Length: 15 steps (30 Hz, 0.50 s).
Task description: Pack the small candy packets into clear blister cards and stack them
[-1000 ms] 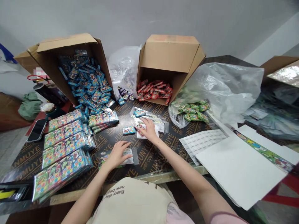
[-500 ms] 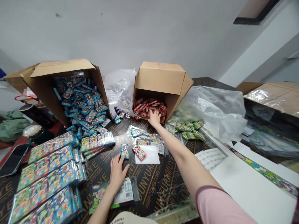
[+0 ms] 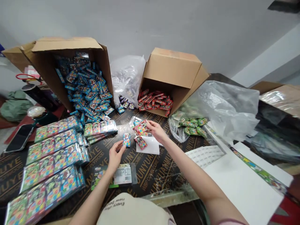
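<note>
My left hand sits at the lower edge of a small blue foil packet, its thumb and fingers pinching it. My right hand grips a multicoloured foil packet by its side. Another such packet lies tilted on a white sheet just below. Under my left wrist lies a clear-sleeved card with a barcode label. Long packet strips are stacked just left of my left hand.
Two tipped cardboard boxes hold blue packets and red packets. Green packets lie on a clear plastic bag. More strips cover the plywood table's left side. A label sheet and white board lie right.
My right hand has come back from the red packets' box to the middle, now holding a packet. My left hand has moved up to the blue packet. The view has shifted slightly.
</note>
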Motion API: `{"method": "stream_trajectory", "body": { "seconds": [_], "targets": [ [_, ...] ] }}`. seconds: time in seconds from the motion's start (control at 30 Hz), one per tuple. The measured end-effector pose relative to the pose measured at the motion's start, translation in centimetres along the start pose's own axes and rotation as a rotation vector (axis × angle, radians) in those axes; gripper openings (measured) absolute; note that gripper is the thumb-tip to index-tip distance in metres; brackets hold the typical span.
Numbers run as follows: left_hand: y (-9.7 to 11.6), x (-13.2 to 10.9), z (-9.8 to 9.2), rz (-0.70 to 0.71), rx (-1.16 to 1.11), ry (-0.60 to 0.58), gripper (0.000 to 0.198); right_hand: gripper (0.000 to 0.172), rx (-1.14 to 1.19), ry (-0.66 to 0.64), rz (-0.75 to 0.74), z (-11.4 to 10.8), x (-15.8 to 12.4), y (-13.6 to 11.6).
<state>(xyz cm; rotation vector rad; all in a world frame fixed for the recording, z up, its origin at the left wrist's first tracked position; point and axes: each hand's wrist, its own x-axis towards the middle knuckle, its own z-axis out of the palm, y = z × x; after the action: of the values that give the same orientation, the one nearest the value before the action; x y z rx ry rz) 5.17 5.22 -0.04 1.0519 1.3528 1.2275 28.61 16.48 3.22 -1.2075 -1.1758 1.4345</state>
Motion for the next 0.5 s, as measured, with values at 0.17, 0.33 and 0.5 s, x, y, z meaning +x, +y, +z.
{"method": "stream_trajectory", "body": {
  "seconds": [0.17,0.33,0.5],
  "targets": [
    [1.9,-1.2,1.2,-0.478,-0.617,-0.233,0.042,0.042,0.095,-0.155,0.106,4.4,-5.7,1.0],
    [2.7,-2.8,0.5,-0.627,-0.746,-0.150,0.017,0.038,0.013,-0.051,-0.001,6.5,-7.7,1.7],
    [3.3,-3.2,-1.9,-0.571,-0.805,0.112,0.018,0.045,-0.092,0.053,-0.093,6.5,-7.1,2.6]
  ]
}}
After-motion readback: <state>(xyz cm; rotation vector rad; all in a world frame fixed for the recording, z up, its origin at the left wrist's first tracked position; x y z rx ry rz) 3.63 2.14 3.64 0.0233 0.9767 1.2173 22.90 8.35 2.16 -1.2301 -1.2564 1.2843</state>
